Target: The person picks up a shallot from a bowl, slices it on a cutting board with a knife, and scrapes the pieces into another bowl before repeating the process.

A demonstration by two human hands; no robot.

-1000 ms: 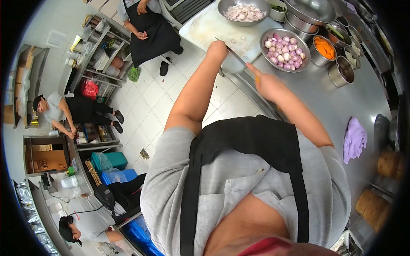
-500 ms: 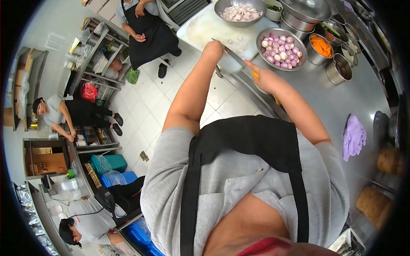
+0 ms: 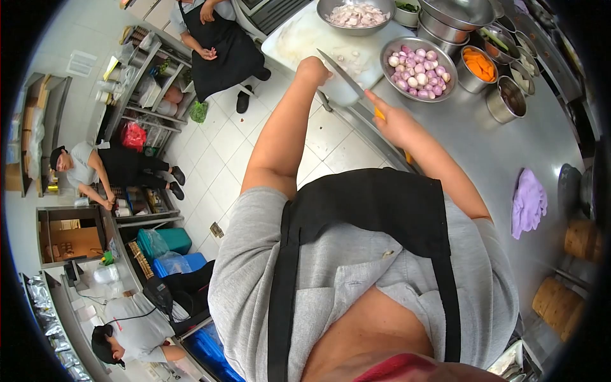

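My right hand (image 3: 398,124) grips a knife (image 3: 344,75) by its yellow handle, the blade slanting up and left over the white cutting board (image 3: 286,49). Close to the blade, at the board's near edge, is my left hand (image 3: 313,71). Its fingers are curled in, and what they hold, if anything, is hidden. A few small pale pieces lie on the board past the blade. Peeled purple shallots (image 3: 420,73) fill a steel bowl (image 3: 386,71) right of the board. Sliced pale shallots (image 3: 358,14) sit in another steel bowl (image 3: 356,29) at the far side.
A steel pot of orange pieces (image 3: 478,65), a steel pot (image 3: 506,100) and stacked bowls (image 3: 449,22) stand right on the steel counter (image 3: 468,137). A purple cloth-like item (image 3: 529,202) lies nearer. One person (image 3: 219,57) stands beyond the board; two others are at left.
My left hand has shifted slightly down and left, apart from the blade. The knife tip has moved up a little and more of the blade shows.
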